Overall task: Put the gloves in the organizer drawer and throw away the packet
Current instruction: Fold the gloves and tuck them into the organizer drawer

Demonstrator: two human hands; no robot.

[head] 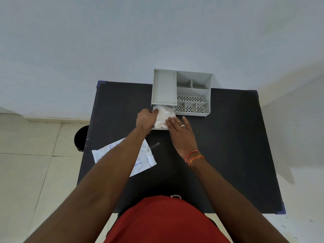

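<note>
A grey desk organizer (164, 86) stands at the back of the black table. Its drawer (158, 128) is pulled out toward me. A bundle of white gloves (163, 116) lies in the drawer. My left hand (146, 119) presses on the left side of the gloves, fingers curled over them. My right hand (180, 130), with a ring, lies flat with fingers apart, its fingertips on the right edge of the gloves. The white packet (142, 160) with blue print lies flat on the table at the left, partly under my left forearm.
A black bin (80, 137) stands on the tiled floor just left of the table (228, 137). The organizer's open compartments (192, 95) sit to the right of the drawer. A small dark strip (154, 145) lies beside the packet.
</note>
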